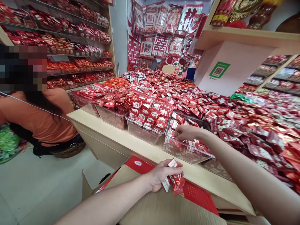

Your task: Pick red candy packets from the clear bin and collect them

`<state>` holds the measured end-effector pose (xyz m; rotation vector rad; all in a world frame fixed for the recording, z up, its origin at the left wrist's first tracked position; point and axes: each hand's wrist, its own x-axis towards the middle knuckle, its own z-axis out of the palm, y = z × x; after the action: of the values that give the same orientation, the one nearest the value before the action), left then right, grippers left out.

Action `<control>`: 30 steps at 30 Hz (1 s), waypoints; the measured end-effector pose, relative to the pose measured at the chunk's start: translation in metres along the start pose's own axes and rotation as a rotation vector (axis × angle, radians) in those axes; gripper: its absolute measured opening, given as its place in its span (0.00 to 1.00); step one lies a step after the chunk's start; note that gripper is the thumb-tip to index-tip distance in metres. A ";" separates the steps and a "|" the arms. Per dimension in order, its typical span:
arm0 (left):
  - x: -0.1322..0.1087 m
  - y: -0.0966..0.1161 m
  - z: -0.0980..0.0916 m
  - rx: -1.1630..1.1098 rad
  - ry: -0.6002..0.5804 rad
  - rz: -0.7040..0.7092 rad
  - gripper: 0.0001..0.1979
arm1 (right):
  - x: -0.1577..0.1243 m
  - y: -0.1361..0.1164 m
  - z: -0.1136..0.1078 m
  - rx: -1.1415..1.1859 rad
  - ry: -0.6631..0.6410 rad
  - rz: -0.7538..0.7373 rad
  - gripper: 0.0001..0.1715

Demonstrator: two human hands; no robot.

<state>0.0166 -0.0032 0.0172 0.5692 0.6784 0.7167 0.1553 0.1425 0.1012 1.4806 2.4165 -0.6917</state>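
My left hand [162, 174] is closed around a bunch of small red and white candy packets [175, 181], held over an open cardboard box [150, 206] below the counter edge. My right hand [186, 132] reaches into a clear plastic bin [185, 153] partly filled with the same red packets, its fingers curled down onto them. What the right fingers hold, if anything, is hidden. Neighbouring clear bins [142, 131] are heaped with red packets.
A pale wooden counter [112, 134] carries a wide spread of red wrapped sweets [234, 118]. A person in an orange top [39, 115] bends at the left. Shelves of red goods [70, 47] line the back wall. A red box lid [199, 195] lies by the carton.
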 end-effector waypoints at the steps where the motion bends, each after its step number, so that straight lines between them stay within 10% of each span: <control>1: 0.000 0.000 0.000 0.002 -0.005 -0.001 0.20 | -0.002 0.001 0.000 0.036 0.018 -0.011 0.07; 21: -0.001 -0.002 -0.001 0.136 -0.022 0.007 0.19 | -0.004 -0.007 -0.005 -0.109 -0.099 0.075 0.11; 30: -0.003 -0.002 -0.001 0.163 -0.027 0.000 0.19 | -0.008 0.012 -0.004 0.450 -0.126 0.099 0.15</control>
<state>0.0151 -0.0069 0.0161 0.7264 0.7159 0.6562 0.1697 0.1430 0.1052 1.6371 2.1668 -1.3271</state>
